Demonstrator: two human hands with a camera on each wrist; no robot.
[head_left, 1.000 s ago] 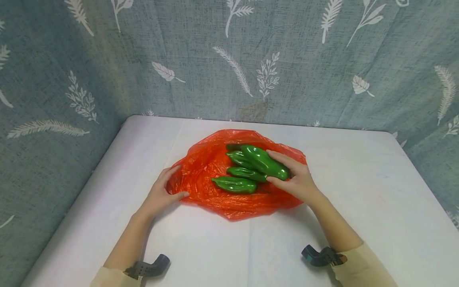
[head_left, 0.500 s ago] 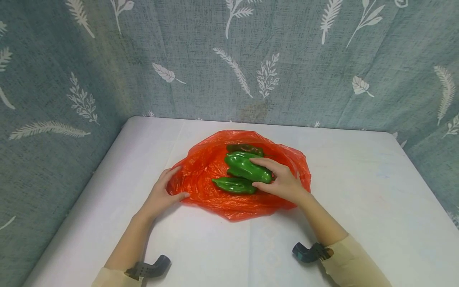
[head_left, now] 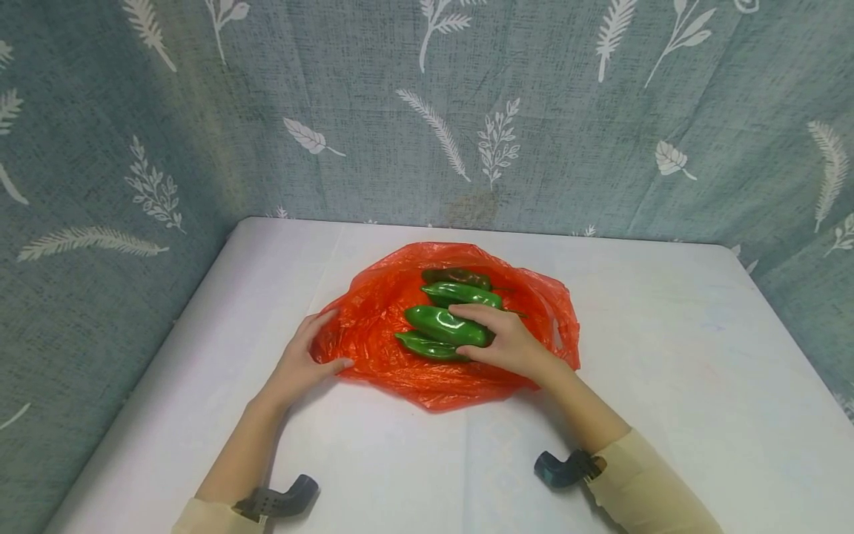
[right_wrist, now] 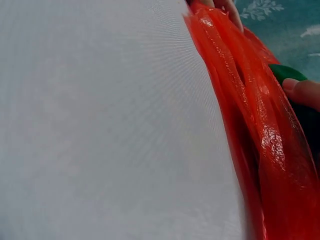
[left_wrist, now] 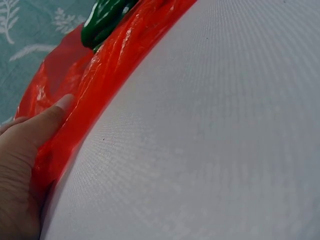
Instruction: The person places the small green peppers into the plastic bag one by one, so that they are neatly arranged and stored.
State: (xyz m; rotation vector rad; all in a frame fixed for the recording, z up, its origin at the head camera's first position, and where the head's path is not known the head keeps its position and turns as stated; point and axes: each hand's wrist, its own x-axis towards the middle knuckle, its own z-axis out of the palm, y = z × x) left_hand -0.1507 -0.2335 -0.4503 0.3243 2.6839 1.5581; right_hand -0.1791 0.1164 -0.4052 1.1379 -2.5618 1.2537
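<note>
My right hand [head_left: 507,343] holds a large glossy green pepper [head_left: 440,323] by its right end, thumb on the near side and fingers on the far side. Beneath them lies an opened-out red plastic bag [head_left: 373,322]. A slimmer green pepper [head_left: 425,346] lies just in front of the held one and is partly covered by it and the thumb. Farther back in the bag are another green pepper [head_left: 462,294] and a darker brownish one [head_left: 454,278]. With thumb and fingers spread wide, my left hand [head_left: 296,360] rests against the bag's left edge, its thumb [left_wrist: 52,117] along the rim.
The bag sits on a white-covered table [head_left: 667,356]. A grey-green curtain [head_left: 373,133] with white leaf prints hangs behind and at the left. Dark bands with curved black pieces are on both wrists, the right one [head_left: 560,469] just above the table.
My right hand has carried the large pepper left and toward the front of the bag, uncovering the peppers at the back. My left hand stays at the bag's edge.
</note>
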